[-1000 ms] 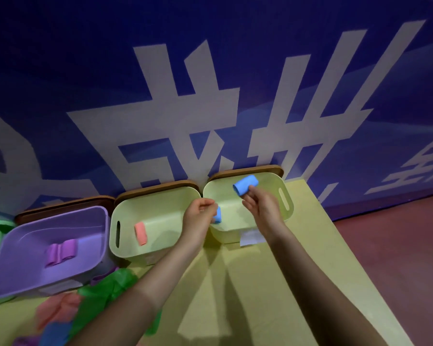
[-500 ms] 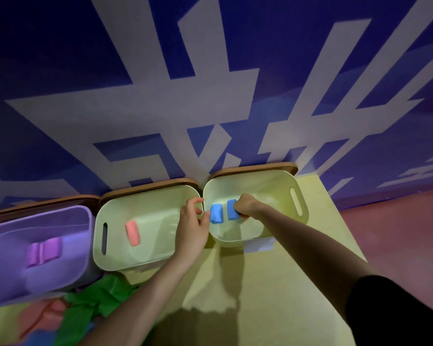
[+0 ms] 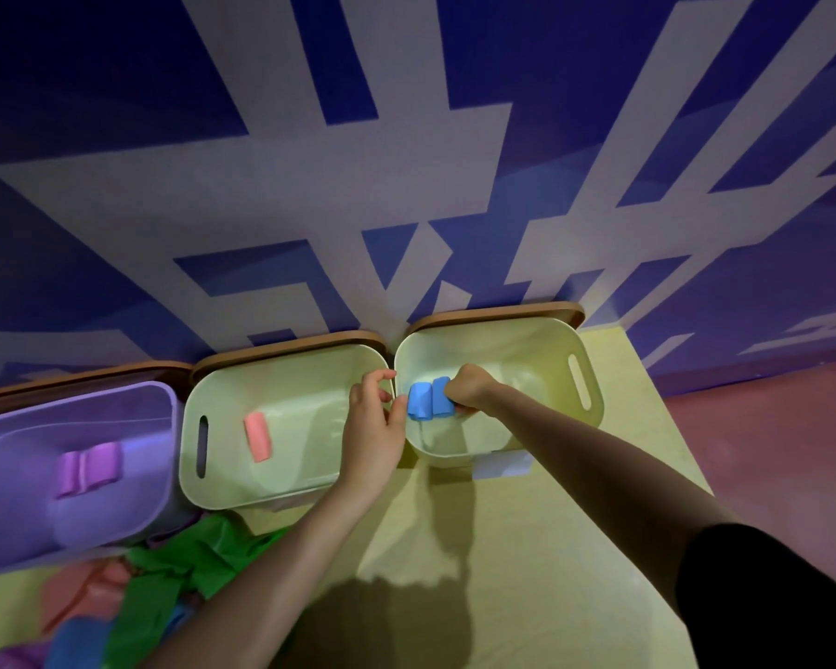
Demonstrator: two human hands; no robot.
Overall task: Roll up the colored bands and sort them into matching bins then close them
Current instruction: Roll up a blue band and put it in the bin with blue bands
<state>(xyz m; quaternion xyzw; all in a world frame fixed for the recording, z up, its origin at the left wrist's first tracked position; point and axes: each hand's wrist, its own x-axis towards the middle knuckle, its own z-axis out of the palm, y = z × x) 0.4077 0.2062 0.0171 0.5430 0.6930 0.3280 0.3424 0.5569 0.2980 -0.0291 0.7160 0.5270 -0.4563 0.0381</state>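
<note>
The purple bin (image 3: pixel 117 480) is cut off at the left edge, and the heap of loose bands (image 3: pixel 131 601) in green, pink, blue and purple runs out of view at the near left corner, blurred so that single bands are hard to separate. Wooden lids (image 3: pixel 498 315) stand behind the bins against the blue wall (image 3: pixel 406 161), only their top edges showing. A white label (image 3: pixel 503 468) at the near wall of the right bin (image 3: pixel 585 417) is partly hidden by the right forearm. The right hand (image 3: pixel 469 391) reaches down into the right bin, knuckles up and fingers curled, its fingertips hidden, gripping the right one of two blue rolls (image 3: pixel 428 400) that lie touching side by side at the bin's left end. The left hand (image 3: pixel 372 427) rests across the adjoining rims of the middle bin (image 3: pixel 281 485) and the right bin, thumb and forefinger loosely curved and apart, thumb tip just beside the left blue roll; contact cannot be told. A pink roll (image 3: pixel 258 437) lies in the middle bin, and two purple rolls (image 3: pixel 88 468) lie together in the purple bin. All bins stand uncovered on the yellow table (image 3: pixel 527 572).
</note>
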